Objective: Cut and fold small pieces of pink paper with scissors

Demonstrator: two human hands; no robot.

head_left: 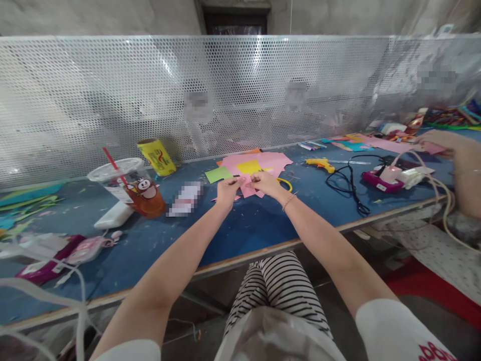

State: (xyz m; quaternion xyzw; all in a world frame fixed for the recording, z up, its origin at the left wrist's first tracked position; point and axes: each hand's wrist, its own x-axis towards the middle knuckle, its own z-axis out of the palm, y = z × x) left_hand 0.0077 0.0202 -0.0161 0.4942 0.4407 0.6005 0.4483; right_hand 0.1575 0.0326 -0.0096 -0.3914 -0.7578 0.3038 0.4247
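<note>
Between my two hands is a small pink paper piece (pixel 246 186), held above the blue table. My left hand (pixel 228 190) pinches its left side with fingers pressed together. On the right side, my right hand (pixel 265 183) grips it the same way, a thin band round the wrist. Just behind lie larger pink sheets (pixel 276 161), a yellow paper (pixel 248 167) and a green paper (pixel 218 174). A yellow scissors handle (pixel 285 184) shows beside my right hand.
To the left stand a drink cup (pixel 145 193) with a red straw and a yellow can (pixel 158 157). A yellow glue gun (pixel 320 164), black cable (pixel 349 185) and purple power strip (pixel 382 181) lie right. Another person's hand (pixel 438 140) is far right.
</note>
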